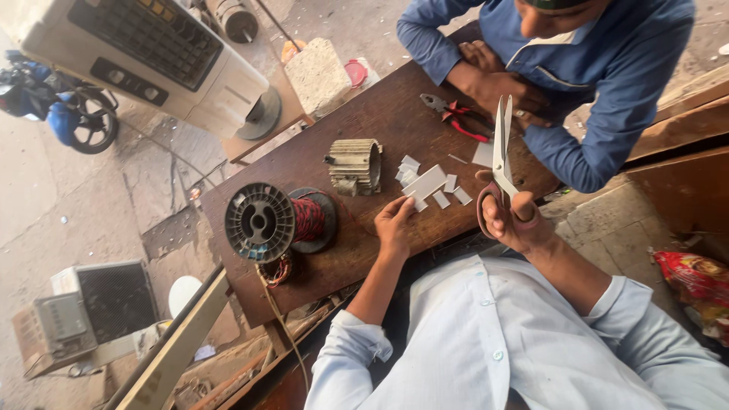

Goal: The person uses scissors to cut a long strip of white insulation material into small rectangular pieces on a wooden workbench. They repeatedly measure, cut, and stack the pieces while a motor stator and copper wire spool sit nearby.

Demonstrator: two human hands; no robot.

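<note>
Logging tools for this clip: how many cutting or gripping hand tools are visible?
2: large grey metal scissors in the right hand; red-handled pliers on the brown wooden table near a co-worker's hands. Others may be hidden.

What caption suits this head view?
Left hand touches white paper strips; right hand holds scissors upright over wooden table.

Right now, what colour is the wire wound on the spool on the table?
The wire on the spool is dark red, best seen in the head view.
</note>
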